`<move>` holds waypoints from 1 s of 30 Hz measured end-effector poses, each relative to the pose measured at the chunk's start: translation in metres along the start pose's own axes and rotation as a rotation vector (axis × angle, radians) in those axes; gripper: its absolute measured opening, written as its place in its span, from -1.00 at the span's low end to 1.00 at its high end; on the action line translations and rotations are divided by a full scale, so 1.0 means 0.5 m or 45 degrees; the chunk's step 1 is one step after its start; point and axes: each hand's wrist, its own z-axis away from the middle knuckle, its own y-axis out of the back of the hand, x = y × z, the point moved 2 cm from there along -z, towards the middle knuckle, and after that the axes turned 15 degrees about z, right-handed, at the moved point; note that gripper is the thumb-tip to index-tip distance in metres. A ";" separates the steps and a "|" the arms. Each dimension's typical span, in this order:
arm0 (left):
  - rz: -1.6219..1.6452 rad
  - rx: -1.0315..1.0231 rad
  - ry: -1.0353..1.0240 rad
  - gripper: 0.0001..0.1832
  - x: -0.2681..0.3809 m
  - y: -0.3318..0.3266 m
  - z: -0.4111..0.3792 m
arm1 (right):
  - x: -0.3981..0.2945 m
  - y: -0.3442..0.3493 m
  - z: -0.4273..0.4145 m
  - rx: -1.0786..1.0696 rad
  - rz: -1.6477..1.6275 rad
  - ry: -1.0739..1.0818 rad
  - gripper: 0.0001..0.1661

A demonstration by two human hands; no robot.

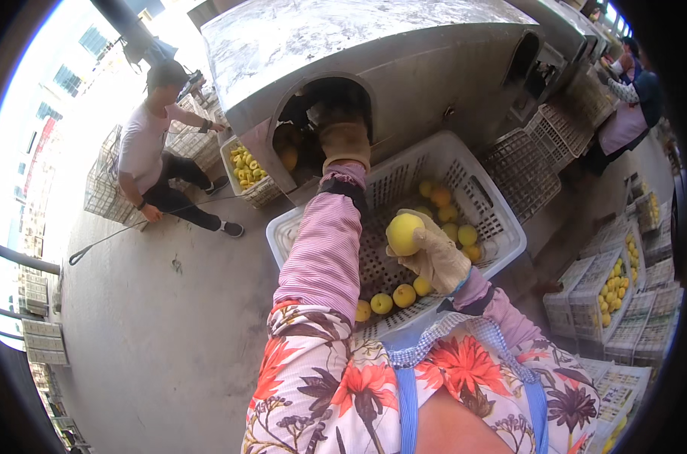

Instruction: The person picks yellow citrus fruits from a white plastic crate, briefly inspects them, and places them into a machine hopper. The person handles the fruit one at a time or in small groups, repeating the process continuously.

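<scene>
A whole yellow peach (404, 234) rests in the fingers of my gloved right hand (437, 255), above a white plastic crate (493, 238). Several more yellow peaches (448, 213) lie inside that crate, along its right side and near edge. My left hand (346, 142), also gloved, reaches into the arched opening (303, 93) of a metal machine (428, 91). Its fingers are in the dark there, so what they hold or touch is hidden. Just left of that glove, a yellowish fruit (289, 158) shows dimly within the opening.
Beyond the machine's left corner sits a crate of cut yellow fruit (248, 167). A person (156, 142) beside it holds a long hooked rod (150, 218). Empty crates (522, 170) stand at right, near another person (627, 113). Fruit-filled crates (598, 289) are stacked at lower right.
</scene>
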 end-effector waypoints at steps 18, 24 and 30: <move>1.045 0.395 0.391 -0.19 -0.032 0.160 0.597 | -0.079 -0.143 -0.335 0.603 2.202 1.008 -0.16; 1.452 0.371 0.669 -0.18 -0.049 0.124 0.622 | -0.063 -0.146 -0.466 0.576 2.385 1.173 -0.22; 2.725 0.257 0.710 -0.43 -0.048 0.143 0.541 | -0.200 -0.228 -0.439 0.096 2.614 0.674 -0.15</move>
